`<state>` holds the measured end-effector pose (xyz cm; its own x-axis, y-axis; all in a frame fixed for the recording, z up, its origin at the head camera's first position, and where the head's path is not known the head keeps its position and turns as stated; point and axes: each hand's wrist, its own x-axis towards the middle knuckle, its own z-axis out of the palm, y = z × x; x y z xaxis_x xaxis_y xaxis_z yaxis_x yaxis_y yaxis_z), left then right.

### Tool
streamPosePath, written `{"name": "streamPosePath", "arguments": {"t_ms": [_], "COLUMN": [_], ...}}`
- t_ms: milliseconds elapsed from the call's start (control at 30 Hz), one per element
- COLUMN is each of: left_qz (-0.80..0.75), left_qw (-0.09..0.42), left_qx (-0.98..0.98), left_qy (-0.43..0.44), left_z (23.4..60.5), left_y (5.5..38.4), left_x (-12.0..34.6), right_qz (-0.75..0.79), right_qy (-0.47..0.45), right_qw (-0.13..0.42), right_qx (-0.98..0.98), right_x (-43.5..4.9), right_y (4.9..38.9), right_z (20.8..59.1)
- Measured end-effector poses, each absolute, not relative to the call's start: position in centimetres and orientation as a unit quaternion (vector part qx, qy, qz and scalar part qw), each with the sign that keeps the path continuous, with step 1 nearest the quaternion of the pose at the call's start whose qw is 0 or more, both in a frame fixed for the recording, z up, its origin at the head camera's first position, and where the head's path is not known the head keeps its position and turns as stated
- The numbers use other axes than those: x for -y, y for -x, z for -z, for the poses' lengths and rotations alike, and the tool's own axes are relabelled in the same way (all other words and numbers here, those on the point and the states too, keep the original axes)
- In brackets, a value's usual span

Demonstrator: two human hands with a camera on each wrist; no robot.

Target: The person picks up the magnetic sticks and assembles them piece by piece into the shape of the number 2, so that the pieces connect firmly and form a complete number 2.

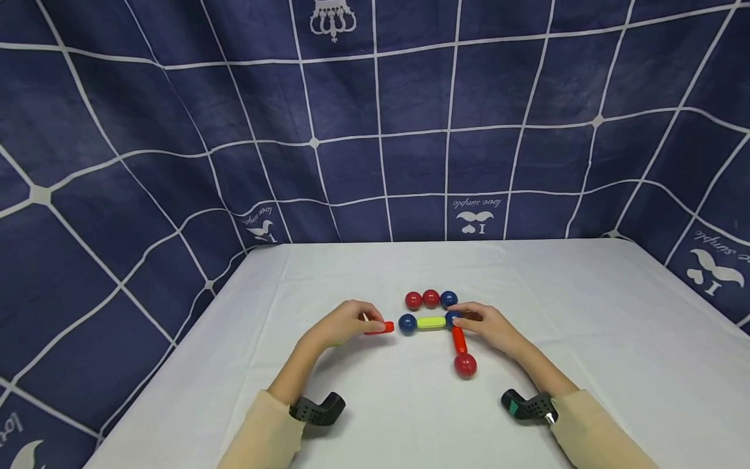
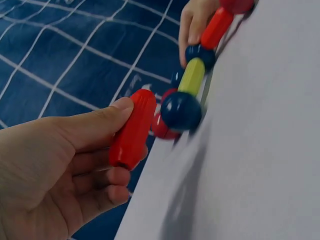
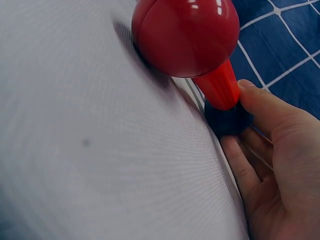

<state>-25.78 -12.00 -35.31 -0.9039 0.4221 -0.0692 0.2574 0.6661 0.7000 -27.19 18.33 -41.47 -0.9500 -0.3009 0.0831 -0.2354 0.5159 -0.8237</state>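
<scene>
My left hand [image 1: 350, 322] pinches a red rod [image 2: 133, 129] between thumb and fingers, a short way left of a joined piece. That piece has a blue ball [image 1: 407, 324] at its left end, then a yellow-green rod [image 1: 431, 322], then a second blue ball [image 1: 452, 318]. From this second ball another red rod [image 1: 459, 340] runs toward the front, ending in a red ball [image 1: 465, 365]. With thumb and fingers, my right hand [image 1: 491, 327] grips the second blue ball, partly hiding it. In the left wrist view, a gap separates the held rod from the nearest blue ball.
Behind the joined piece, two loose red balls [image 1: 430, 299] and a loose blue ball [image 1: 448, 299] stand in a row. All lie on a white-covered table [image 1: 375, 417]. A dark blue checked curtain [image 1: 410, 163] hangs behind and at the sides.
</scene>
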Motion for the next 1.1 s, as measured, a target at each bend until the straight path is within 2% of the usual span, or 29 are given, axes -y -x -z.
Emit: {"name": "streamPosePath", "arguments": {"t_ms": [333, 600, 833, 1100], "left_qz": [-0.298, -0.301, -0.344, -0.343], "left_qw": [0.158, 0.120, 0.102, 0.073], "left_qx": [-0.896, -0.887, -0.863, -0.867], "left_qy": [-0.290, -0.328, -0.355, -0.354], "left_z": [36.7, 38.8, 39.6, 40.1], "left_y": [23.3, 22.4, 22.1, 22.1], "left_x": [7.0, 5.3, 4.8, 4.6], "right_qz": [0.465, 0.465, 0.453, 0.461], "right_qy": [0.153, 0.160, 0.180, 0.162], "right_qw": [0.034, 0.033, 0.011, 0.029], "right_qx": [-0.872, -0.870, -0.873, -0.872], "right_x": [-18.3, -18.4, -18.4, -18.2], "right_y": [27.2, 27.3, 27.1, 26.8], "right_z": [41.5, 41.6, 41.4, 40.9]}}
